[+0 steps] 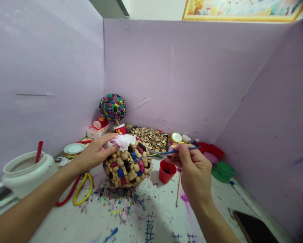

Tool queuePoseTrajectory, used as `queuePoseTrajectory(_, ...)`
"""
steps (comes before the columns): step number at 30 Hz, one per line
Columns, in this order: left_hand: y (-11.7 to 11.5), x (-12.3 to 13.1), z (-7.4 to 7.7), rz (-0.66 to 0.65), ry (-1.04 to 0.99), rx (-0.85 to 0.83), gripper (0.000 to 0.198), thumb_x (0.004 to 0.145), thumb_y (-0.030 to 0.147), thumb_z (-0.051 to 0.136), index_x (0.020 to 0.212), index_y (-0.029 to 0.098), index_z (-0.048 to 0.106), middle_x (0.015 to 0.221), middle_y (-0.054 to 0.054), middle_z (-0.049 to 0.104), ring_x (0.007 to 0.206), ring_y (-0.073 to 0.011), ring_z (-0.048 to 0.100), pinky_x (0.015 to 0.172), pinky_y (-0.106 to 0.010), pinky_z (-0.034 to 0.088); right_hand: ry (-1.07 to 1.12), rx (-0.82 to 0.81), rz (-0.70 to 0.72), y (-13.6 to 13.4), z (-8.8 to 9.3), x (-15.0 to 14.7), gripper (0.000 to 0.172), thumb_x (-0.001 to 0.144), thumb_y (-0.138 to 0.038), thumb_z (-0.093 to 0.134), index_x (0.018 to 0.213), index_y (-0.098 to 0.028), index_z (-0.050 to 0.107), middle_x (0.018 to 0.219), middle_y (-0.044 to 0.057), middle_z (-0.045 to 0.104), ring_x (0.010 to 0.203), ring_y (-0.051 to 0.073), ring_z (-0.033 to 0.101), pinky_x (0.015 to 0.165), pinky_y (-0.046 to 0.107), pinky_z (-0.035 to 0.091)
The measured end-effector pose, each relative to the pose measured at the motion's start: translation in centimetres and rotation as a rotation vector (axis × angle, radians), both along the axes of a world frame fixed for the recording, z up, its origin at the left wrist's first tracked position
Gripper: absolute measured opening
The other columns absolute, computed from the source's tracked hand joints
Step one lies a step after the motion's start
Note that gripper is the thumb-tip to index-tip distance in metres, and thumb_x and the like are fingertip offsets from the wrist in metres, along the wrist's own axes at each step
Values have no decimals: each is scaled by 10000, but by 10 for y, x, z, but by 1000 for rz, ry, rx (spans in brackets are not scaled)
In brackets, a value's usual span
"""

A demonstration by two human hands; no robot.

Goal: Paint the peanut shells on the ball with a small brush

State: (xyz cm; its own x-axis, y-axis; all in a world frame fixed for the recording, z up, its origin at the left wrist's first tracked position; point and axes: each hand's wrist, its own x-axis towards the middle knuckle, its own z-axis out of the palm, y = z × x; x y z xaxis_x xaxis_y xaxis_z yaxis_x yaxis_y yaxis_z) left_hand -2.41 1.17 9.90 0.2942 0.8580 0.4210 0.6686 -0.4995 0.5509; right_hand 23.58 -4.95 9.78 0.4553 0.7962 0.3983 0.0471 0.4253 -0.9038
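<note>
A ball covered in peanut shells [128, 166], some painted black, blue and pink, rests on the paint-spattered table [131, 219]. My left hand [97, 152] lies on its top left, fingers pressing a white tissue [124, 141] against the shells. My right hand [191, 167] pinches a thin blue paintbrush [170, 152] whose tip points left and touches the ball's upper right side. A small red cup of dark paint [167, 171] stands just right of the ball, below the brush.
A fully painted shell ball [112, 107] stands at the back. Behind it all lies a tray of loose shells [151, 137]. Paint pots and lids [218, 167] sit at right, a white jar with a red stick [25, 172] at left, red and yellow rings [82, 189], a dark phone [254, 229].
</note>
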Motion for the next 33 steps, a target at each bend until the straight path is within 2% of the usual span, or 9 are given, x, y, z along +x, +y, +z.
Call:
queuePoseTrajectory(4, -1, 0, 1, -10, 5, 17, 640, 837, 630, 460, 1246, 163, 616, 1311, -113, 632, 1207, -331, 551, 1043, -432, 405, -139, 19, -17, -4, -1, -2, 380, 793, -534, 638, 721, -160, 646, 561, 20, 677, 483, 155, 660, 480, 272, 566)
queuePoseTrajectory(8, -1, 0, 1, -6, 7, 15, 664, 828, 648, 457, 1246, 160, 624, 1305, -117, 634, 1207, -342, 548, 1042, -444, 406, -247, 66, -62, -6, 0, 0, 333, 825, -479, 619, 703, -170, 649, 529, 6, 664, 460, 142, 644, 448, 246, 538)
queuePoseTrajectory(11, 0, 0, 0, 3, -2, 11, 682, 821, 659, 459, 1254, 158, 620, 1319, -119, 624, 1223, -339, 536, 1055, -439, 393, -229, 112, -58, -8, 1, 0, 305, 834, -450, 622, 711, -174, 659, 553, 9, 672, 486, 148, 663, 461, 249, 548)
queuePoseTrajectory(15, 0, -1, -1, 2, 6, -1, 664, 827, 643, 460, 1267, 168, 603, 1342, -116, 609, 1238, -333, 525, 1057, -458, 386, -177, 173, -10, -6, -2, -6, 290, 833, -447, 627, 736, -179, 684, 680, 26, 714, 559, 159, 697, 520, 284, 592)
queuePoseTrajectory(18, 0, 0, 0, 0, 8, -10, 677, 826, 639, 462, 1270, 147, 598, 1349, -130, 601, 1245, -338, 518, 1062, -464, 379, -113, 147, 42, -2, -6, -8, 325, 807, -486, 645, 713, -177, 679, 719, 33, 714, 592, 168, 707, 553, 306, 612)
queuePoseTrajectory(22, -1, 0, 1, -6, 5, -11, 683, 832, 636, 458, 1275, 134, 593, 1350, -137, 599, 1240, -337, 522, 1059, -455, 384, -18, 55, 88, 3, -9, -4, 372, 775, -537, 667, 730, -168, 656, 637, 24, 689, 543, 162, 683, 540, 300, 603)
queuePoseTrajectory(27, 0, 0, 0, -1, 11, 6, 684, 827, 659, 452, 1270, 161, 610, 1334, -112, 617, 1231, -328, 533, 1053, -415, 398, -97, 35, 57, 2, -6, 2, 394, 769, -556, 666, 720, -165, 646, 567, 17, 667, 488, 153, 654, 471, 259, 556)
queuePoseTrajectory(33, 0, 0, 0, -16, 11, 5, 644, 843, 628, 456, 1278, 176, 600, 1332, -103, 617, 1220, -327, 537, 1043, -436, 402, -195, 155, -6, -6, 1, 0, 335, 842, -470, 615, 706, -166, 648, 581, 16, 673, 487, 145, 651, 451, 251, 546)
